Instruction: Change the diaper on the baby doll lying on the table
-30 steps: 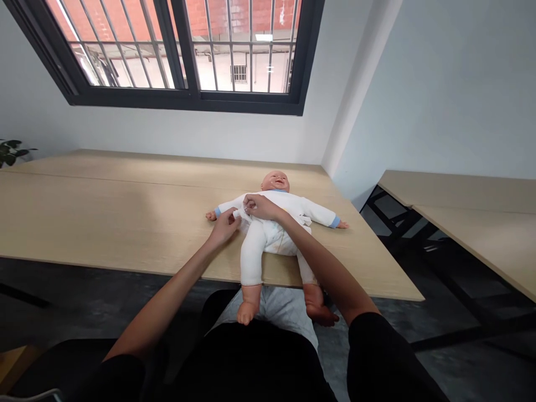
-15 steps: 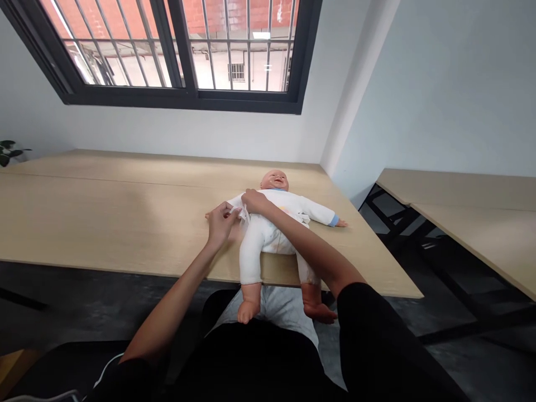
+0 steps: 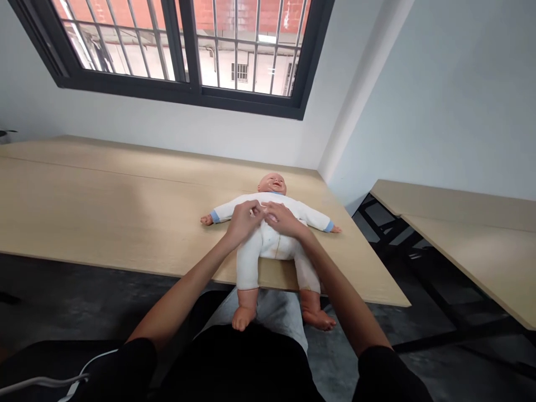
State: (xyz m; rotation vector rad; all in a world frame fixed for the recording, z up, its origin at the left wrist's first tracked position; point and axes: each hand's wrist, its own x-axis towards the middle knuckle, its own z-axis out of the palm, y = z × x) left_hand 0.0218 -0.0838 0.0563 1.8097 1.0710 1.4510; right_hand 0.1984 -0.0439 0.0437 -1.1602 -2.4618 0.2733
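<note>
A baby doll point(image 3: 272, 245) in a white romper with blue cuffs lies on its back at the near edge of a long wooden table point(image 3: 104, 206). Its bare feet hang over the edge above my lap. My left hand point(image 3: 243, 221) and my right hand point(image 3: 283, 219) meet on the doll's chest, fingers curled and pinching the front of the white romper point(image 3: 274, 243). The doll's arms are spread out to both sides. What lies under my fingertips is hidden.
A barred window point(image 3: 188, 50) runs along the far wall. A second wooden table point(image 3: 460, 218) stands to the right, with a dark gap and black frame between the two. A white cable point(image 3: 42, 382) crosses the lower left corner.
Both hands have moved from the doll's left side, where they held a bit of white cloth, to the middle of its chest. The doll's near sleeve now lies uncovered.
</note>
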